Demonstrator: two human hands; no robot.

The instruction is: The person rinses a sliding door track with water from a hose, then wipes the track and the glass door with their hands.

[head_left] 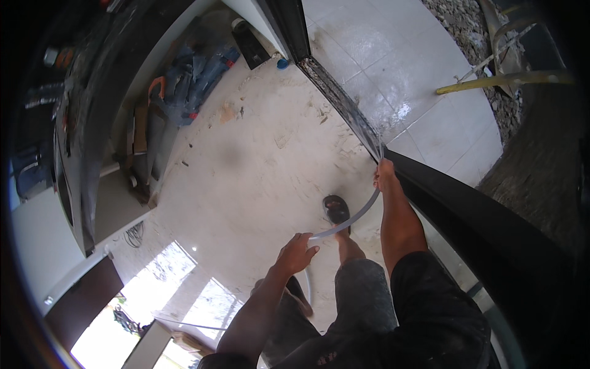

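A grey, translucent hose curves between my two hands. My right hand is closed around it near its end, beside the dark door track. What looks like a thin stream of water runs from that end onto the track and the wet tiles beyond. Lower and to the left, my left hand grips the hose too, its thumb lying apart from the fingers. Below this hand the hose hangs toward the floor by my left foot.
Along my right stands a dark door panel. Outside lie light tiles, gravel and a yellow pole. Blue plastic-like bundles and boards sit at the far left. The pale floor carries dirt marks; a wire coil lies left.
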